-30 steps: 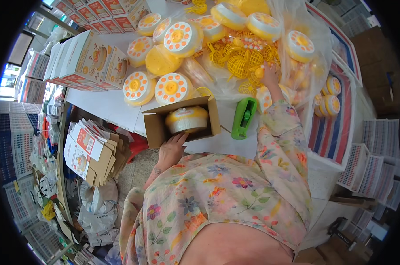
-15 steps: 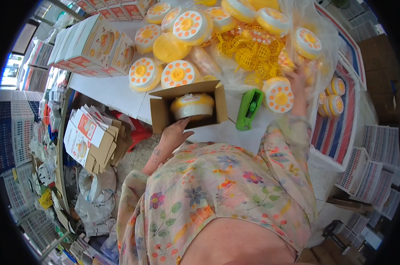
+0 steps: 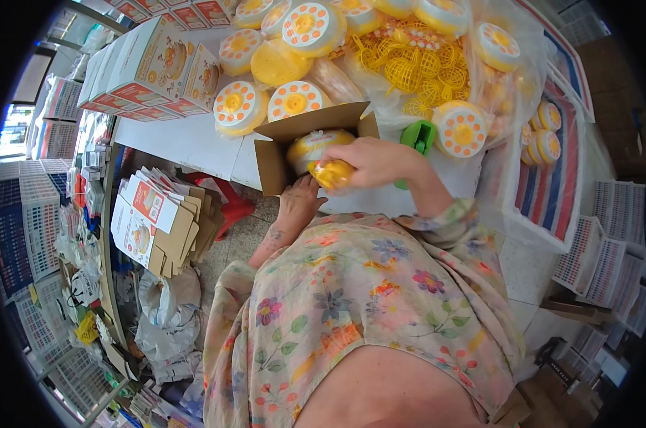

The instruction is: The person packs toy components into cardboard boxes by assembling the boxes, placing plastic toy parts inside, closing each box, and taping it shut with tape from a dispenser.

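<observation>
1. Done: a round yellow-and-white tub (image 3: 314, 145) sits inside the cardboard box (image 3: 271, 165).
2. Seemingly left: the yellow bundle (image 3: 332, 174), held in the right hand (image 3: 378, 164) at the box's mouth, looks not yet inside; the box stands open.
3. The left hand (image 3: 299, 204) is at the box's near edge; I cannot tell whether it grips.
4. The box is stiff, brown and square-cornered; the tub is rounded, the bundle glossy.
5. Beyond lie latticed yellow plastic balls (image 3: 410, 71).
</observation>
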Available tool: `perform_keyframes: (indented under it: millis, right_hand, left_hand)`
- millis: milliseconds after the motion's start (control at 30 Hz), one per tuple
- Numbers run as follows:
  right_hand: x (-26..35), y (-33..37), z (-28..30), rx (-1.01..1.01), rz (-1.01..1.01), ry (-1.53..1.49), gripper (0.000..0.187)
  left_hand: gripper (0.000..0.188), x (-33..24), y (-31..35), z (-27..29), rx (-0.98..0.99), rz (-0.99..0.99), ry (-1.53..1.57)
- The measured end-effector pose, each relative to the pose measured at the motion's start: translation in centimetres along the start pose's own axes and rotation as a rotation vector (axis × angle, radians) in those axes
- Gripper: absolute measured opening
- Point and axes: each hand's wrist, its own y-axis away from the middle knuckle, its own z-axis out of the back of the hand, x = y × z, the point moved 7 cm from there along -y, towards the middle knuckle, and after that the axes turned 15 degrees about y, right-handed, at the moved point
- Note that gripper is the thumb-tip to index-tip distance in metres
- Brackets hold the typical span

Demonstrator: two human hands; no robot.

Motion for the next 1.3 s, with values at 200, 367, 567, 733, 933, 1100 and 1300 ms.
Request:
perform_keyframes:
  millis: [200,367,567,733,933,1100,1300]
  right_hand:
    - [-5.7,-7.9,-6.5,-0.205,0.067,-0.163,0.035]
    - [-6.6,-9.9,-9.1,-0.309,0.109,-0.552,0.031]
    - [-8.9,-9.4,-10.5,-0.393,-0.078,-0.236,0.028]
    - [-6.4,-8.0,-9.8,-0.422,-0.064,0.164,0.026]
    - [-0.8,2.0,0.2,-0.322,0.328,-0.406,0.025]
    - [-19.3,5.7,4.7,-0.931,-0.213,-0.718,0.022]
    - [-45.2,2.1,-1.4,-1.186,-0.772,-0.289,0.035]
  left_hand:
    - [0.054,-3.0,1.6,7.7,-0.017,0.043,0.207]
    - [0.050,-4.9,1.2,10.7,-0.298,-0.147,0.217]
    - [0.042,-2.8,0.8,8.1,-0.173,-0.169,0.128]
    - [0.028,-1.0,-1.3,5.6,-0.060,-0.076,0.043]
    - [0.019,-3.3,-0.8,5.6,-0.116,-0.148,-0.057]
    - [0.012,-1.5,-0.9,5.0,-0.093,-0.064,0.030]
    - [0.024,-4.5,-0.7,8.0,-0.189,-0.124,0.168]
